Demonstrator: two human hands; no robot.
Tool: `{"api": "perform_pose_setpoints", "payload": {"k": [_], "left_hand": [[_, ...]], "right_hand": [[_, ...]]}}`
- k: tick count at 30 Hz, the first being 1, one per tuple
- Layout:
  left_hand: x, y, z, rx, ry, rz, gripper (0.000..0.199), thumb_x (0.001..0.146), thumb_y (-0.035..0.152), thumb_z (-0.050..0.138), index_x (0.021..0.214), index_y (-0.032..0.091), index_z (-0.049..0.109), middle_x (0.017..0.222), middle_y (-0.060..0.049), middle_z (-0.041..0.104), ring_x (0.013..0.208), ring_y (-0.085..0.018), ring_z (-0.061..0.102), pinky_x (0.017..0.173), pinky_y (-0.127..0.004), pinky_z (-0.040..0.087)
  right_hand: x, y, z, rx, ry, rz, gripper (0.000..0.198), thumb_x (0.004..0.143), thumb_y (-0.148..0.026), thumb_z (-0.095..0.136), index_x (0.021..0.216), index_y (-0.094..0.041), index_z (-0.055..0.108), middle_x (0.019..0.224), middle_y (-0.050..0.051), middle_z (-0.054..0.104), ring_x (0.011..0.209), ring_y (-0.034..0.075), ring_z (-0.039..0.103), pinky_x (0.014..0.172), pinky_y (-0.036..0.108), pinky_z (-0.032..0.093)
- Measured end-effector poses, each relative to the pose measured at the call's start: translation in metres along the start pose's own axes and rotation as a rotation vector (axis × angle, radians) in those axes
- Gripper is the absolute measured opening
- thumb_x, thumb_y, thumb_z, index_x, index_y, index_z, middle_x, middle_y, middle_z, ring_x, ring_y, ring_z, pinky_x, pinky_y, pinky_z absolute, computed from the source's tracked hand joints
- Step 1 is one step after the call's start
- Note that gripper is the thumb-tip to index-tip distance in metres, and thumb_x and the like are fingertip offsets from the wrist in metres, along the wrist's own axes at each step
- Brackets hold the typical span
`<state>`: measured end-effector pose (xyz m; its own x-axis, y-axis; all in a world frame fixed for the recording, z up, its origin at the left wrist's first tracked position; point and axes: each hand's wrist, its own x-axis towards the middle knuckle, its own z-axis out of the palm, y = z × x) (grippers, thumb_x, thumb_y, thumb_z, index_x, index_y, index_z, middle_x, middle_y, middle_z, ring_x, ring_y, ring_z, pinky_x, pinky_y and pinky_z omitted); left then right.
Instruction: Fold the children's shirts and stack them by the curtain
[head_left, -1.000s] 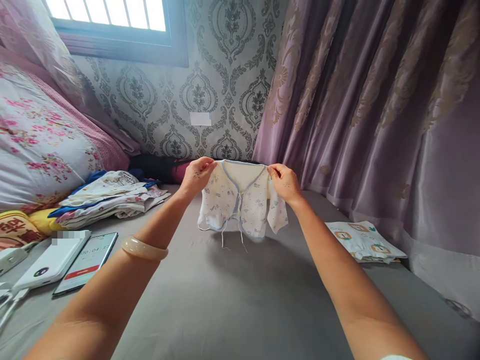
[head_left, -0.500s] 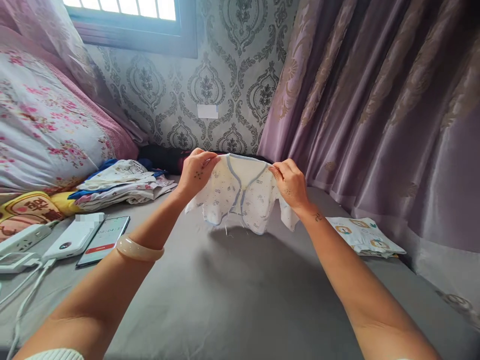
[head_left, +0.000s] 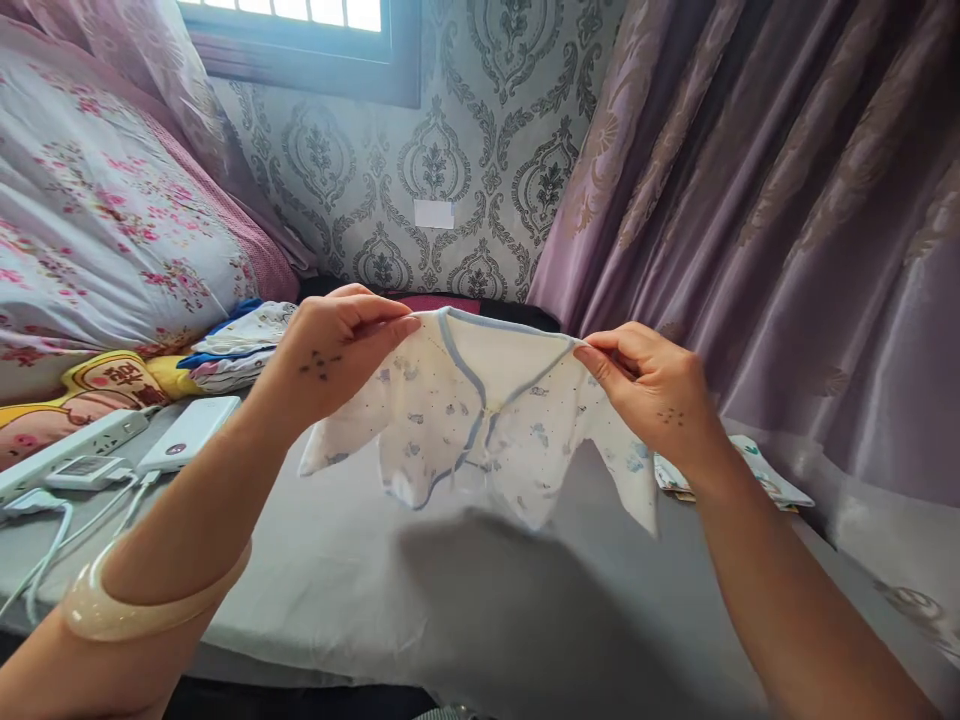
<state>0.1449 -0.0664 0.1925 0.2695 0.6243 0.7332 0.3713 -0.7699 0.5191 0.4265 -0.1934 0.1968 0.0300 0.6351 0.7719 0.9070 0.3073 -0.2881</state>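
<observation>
A small white baby shirt (head_left: 427, 420) with blue edging and a fine print hangs stretched between my two hands, above the grey bed sheet. My left hand (head_left: 337, 350) pinches its shoulder on the left side of the neckline. At the opposite shoulder, my right hand (head_left: 649, 385) grips the cloth between thumb and fingers. The front faces me, its lower edge and both sleeves dangling free. A dark shadow falls on the grey sheet (head_left: 315, 600) beneath it.
To the left lie folded clothes (head_left: 240, 345), a yellow cushion (head_left: 112, 390), a power strip (head_left: 82, 450) and a white power bank (head_left: 191, 432) with cables. Folded printed cloth (head_left: 765, 475) sits right, by the purple curtain (head_left: 750, 220). The bed's near edge shows below.
Both hands have brought the shirt closer to me and spread it wider, so it looks larger. My left forearm now covers the phone.
</observation>
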Motion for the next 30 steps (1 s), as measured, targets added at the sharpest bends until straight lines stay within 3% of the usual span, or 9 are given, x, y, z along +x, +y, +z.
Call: {"api": "perform_pose_setpoints", "payload": {"k": [3,5,8,10,14,18,23,30], "left_hand": [[0.002,-0.002,-0.006,-0.043,-0.086,-0.060,0.030,0.077,0.051,0.066,0.083,0.024,0.077,0.069,0.000,0.062,0.066,-0.016,0.055,0.058,-0.026,0.042],[0.005,-0.014,0.002,-0.063,-0.185,-0.115,0.032,0.075,0.051,0.066,0.081,0.022,0.077,0.062,0.000,0.061,0.060,-0.015,0.053,0.052,-0.025,0.038],[0.006,-0.043,0.029,-0.056,-0.334,-0.182,0.039,0.075,0.054,0.063,0.076,0.018,0.075,0.059,-0.001,0.061,0.053,-0.014,0.050,0.047,-0.024,0.035],[0.002,-0.066,0.055,-0.002,-0.401,-0.156,0.039,0.077,0.054,0.059,0.074,0.017,0.074,0.062,-0.003,0.064,0.057,-0.015,0.053,0.050,-0.024,0.036],[-0.017,-0.101,0.106,0.199,-0.394,-0.109,0.031,0.084,0.042,0.054,0.078,0.019,0.074,0.072,-0.006,0.067,0.069,-0.018,0.059,0.063,-0.026,0.042],[-0.034,-0.113,0.138,0.360,-0.397,-0.145,0.031,0.091,0.034,0.046,0.090,0.020,0.074,0.093,-0.010,0.065,0.084,-0.022,0.061,0.071,-0.030,0.043],[-0.042,-0.115,0.153,0.503,-0.413,-0.102,0.034,0.095,0.030,0.040,0.094,0.019,0.073,0.101,-0.013,0.063,0.093,-0.025,0.058,0.078,-0.036,0.040],[-0.041,-0.125,0.167,0.561,-0.421,-0.088,0.035,0.097,0.030,0.039,0.093,0.020,0.072,0.103,-0.013,0.062,0.094,-0.026,0.055,0.078,-0.039,0.035]], "right_hand": [[0.003,0.002,-0.001,0.055,-0.060,0.076,0.031,0.088,-0.057,0.059,0.089,-0.029,0.073,0.084,0.003,0.069,0.076,0.021,0.063,0.069,0.034,0.046],[0.005,0.012,0.008,0.066,-0.119,0.110,0.030,0.087,-0.055,0.060,0.088,-0.027,0.073,0.084,0.003,0.071,0.074,0.020,0.063,0.067,0.034,0.045],[0.003,0.037,0.034,0.018,-0.235,0.136,0.027,0.089,-0.049,0.059,0.086,-0.025,0.072,0.084,0.003,0.072,0.073,0.019,0.062,0.066,0.032,0.044],[-0.003,0.056,0.057,-0.073,-0.297,0.160,0.023,0.090,-0.042,0.059,0.086,-0.024,0.072,0.085,0.002,0.071,0.076,0.019,0.062,0.068,0.031,0.043],[-0.024,0.083,0.101,-0.319,-0.410,0.234,0.023,0.095,-0.037,0.053,0.092,-0.024,0.072,0.097,0.004,0.070,0.087,0.021,0.063,0.066,0.029,0.040],[-0.044,0.090,0.125,-0.440,-0.463,0.239,0.026,0.099,-0.036,0.046,0.098,-0.026,0.070,0.103,0.005,0.067,0.091,0.019,0.063,0.066,0.027,0.039],[-0.053,0.095,0.137,-0.523,-0.475,0.158,0.028,0.101,-0.033,0.042,0.099,-0.024,0.069,0.102,0.007,0.066,0.094,0.020,0.062,0.073,0.028,0.040],[-0.057,0.110,0.149,-0.586,-0.475,0.155,0.028,0.101,-0.034,0.042,0.096,-0.023,0.067,0.100,0.007,0.066,0.092,0.021,0.062,0.074,0.030,0.039]]}}
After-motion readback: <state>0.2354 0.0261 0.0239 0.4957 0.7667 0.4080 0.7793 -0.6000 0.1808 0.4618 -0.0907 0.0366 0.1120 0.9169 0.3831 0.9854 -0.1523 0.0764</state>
